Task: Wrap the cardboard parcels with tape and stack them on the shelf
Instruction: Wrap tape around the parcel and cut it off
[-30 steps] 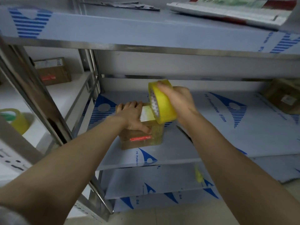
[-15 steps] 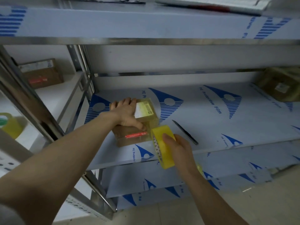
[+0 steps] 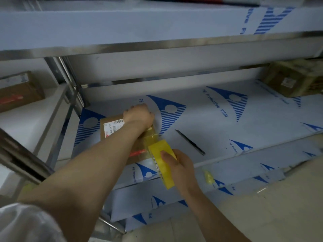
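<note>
Steel shelving (image 3: 174,44) covered in white film with blue printing fills the frame. On the middle shelf board, left of centre, lies the cardboard parcel (image 3: 111,126), its white barcode label facing up. The left hand (image 3: 139,116) rests on the parcel's far right corner, fingers curled over the far edge, grasping it. The right hand (image 3: 181,165), lower centre, grips the yellow tape roll (image 3: 162,163) with the thumb pressed on its outer face. A stretch of clear tape runs from the roll up onto the parcel's right side. A dark knife (image 3: 190,142) lies on the same board, just right of the roll. A second parcel (image 3: 19,91) sits at the left edge, a third parcel (image 3: 290,81) at upper right. A yellow scrap (image 3: 208,176) lies on the lower shelf.
</note>
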